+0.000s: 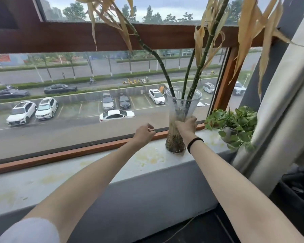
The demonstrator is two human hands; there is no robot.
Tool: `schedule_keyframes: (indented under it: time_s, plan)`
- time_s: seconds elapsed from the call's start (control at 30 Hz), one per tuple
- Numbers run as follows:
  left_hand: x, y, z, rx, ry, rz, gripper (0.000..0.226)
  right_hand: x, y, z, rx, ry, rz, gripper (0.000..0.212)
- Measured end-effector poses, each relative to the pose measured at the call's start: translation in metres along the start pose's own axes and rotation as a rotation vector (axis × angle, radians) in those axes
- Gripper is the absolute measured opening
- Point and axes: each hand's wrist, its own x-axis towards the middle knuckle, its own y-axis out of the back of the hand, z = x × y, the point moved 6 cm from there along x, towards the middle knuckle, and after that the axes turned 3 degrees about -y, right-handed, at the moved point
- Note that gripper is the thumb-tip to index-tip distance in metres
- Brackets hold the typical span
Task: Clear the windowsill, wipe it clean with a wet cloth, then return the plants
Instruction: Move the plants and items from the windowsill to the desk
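The glass vase [181, 102] stands upright on the windowsill [95, 163] at about one o'clock from me, long axis vertical, its stalks [161, 62] leaning off toward eleven. My right grip [186, 125] is wrapped round its narrow waist, so I judge the lift goes straight up; my left grip [145, 133], loosely curled on nothing, hovers just beside it at nine o'clock. The potted plant [235, 123] sits near at three, seemingly clear of the vase.

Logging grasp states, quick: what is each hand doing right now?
Left hand: open, fingers loosely curled, holding nothing.
Right hand: gripping the tall clear glass vase at its narrow waist.
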Motion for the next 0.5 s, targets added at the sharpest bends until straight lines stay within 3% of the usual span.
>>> schedule_keyframes:
  time_s: [0.13,0.33,0.5]
  plan:
    - [0.022,-0.021,0.033,-0.052,-0.081,-0.085,0.046,0.031,0.011,-0.006,-0.016,-0.053,-0.161,0.105]
    - [0.05,-0.047,0.072,-0.364,-0.108,-0.13,0.081,0.042,0.025,-0.028,0.237,0.05,-0.461,0.151]
    - [0.073,-0.056,0.082,-0.4,-0.118,-0.152,0.118,0.053,0.036,-0.038,0.251,0.14,-0.616,0.151]
